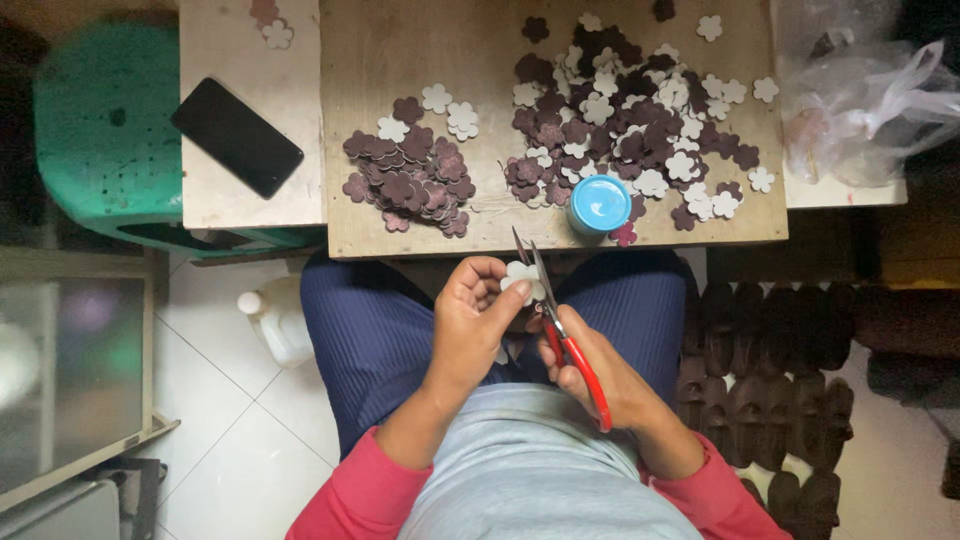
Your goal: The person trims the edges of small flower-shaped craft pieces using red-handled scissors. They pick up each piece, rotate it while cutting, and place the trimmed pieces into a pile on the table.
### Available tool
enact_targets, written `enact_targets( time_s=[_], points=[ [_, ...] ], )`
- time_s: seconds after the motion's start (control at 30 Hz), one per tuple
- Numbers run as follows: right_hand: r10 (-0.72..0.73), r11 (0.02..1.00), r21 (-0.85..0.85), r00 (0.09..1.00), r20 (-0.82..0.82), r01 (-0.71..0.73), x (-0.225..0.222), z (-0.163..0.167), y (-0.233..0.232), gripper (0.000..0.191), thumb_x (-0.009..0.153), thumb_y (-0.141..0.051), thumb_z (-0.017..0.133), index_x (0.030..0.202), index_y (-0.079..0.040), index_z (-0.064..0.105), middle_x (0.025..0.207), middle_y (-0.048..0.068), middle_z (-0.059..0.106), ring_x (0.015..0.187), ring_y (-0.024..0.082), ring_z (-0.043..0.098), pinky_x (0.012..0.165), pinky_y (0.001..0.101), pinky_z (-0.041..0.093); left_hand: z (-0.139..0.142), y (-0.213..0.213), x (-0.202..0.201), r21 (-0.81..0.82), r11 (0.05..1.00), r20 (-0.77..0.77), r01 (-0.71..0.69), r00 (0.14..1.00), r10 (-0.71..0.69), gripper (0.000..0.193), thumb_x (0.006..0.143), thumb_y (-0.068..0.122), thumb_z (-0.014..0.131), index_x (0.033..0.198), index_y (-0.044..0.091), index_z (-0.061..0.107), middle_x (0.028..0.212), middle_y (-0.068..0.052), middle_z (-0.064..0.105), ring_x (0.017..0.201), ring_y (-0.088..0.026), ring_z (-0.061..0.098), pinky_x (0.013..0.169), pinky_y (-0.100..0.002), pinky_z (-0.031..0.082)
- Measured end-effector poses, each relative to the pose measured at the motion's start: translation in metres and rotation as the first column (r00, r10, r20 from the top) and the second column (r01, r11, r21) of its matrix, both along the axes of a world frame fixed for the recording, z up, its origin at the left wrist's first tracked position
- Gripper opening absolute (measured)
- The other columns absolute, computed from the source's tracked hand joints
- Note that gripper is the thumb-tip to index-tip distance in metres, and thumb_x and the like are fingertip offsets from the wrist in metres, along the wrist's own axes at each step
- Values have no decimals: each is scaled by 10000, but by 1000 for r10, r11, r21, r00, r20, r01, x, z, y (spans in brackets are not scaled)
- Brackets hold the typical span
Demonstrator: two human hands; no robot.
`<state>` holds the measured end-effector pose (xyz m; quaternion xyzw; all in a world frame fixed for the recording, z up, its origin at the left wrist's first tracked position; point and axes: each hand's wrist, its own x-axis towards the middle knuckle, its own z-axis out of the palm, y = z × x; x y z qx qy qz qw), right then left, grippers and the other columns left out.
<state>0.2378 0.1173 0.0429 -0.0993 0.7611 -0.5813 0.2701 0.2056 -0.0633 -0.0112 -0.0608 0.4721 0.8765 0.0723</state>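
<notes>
Head view: the left hand (475,320) pinches a pale flower-shaped cutout (522,277) between thumb and fingers, over the lap at about 6 o'clock from the wooden board (400,60). The right hand (600,375) is closed round red-handled scissors (560,325), blades parted at the cutout's edge. On the board, a sorted maroon flower pile (410,180) lies at 9 o'clock from a blue-lidded jar (600,204); a mixed flower heap (630,120) sits at 12. A black phone (237,137) lies far left.

The left hand (470,325) covers most of the flower-shaped cutout (520,277), the right hand (600,375) hides the scissors' (560,330) handle loops, and at two o'clock the clear bag's (860,95) contents are blurred.
</notes>
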Motion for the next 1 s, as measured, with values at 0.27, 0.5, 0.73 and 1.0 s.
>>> enact_targets(
  time_s=[0.27,0.5,0.73,1.0],
  points=[
    [-48,998,-42,999,-3,47,1,3,-6,1159,778,-945,443,1442,5,429,870,16,524,737,113,508,656,268,478,2,6,7,117,988,81,99,991,-109,162,966,86,713,1094,21,636,952,-37,703,830,-69,665,765,-231,575],
    [-48,998,45,997,-62,51,3,0,-4,1129,773,-958,411,1342,15,462,852,30,508,717,120,487,626,285,473,7,7,10,-7,992,178,126,976,-123,105,972,105,726,1012,18,682,842,-54,711,675,-78,587,546,-234,407],
    [-65,993,87,991,-116,75,5,-6,-4,1086,758,-959,395,1253,7,449,839,44,498,684,125,471,571,289,463,9,10,10,75,991,65,114,991,-119,76,971,87,718,977,25,674,868,-34,722,767,-72,667,726,-235,556],
    [-57,988,130,981,-186,82,7,-10,-2,1004,813,-930,398,1180,2,459,837,63,498,695,150,479,605,316,456,4,12,11,69,994,63,86,994,-90,68,966,86,730,968,39,681,883,-19,723,782,-54,649,726,-224,525]
  ],
)
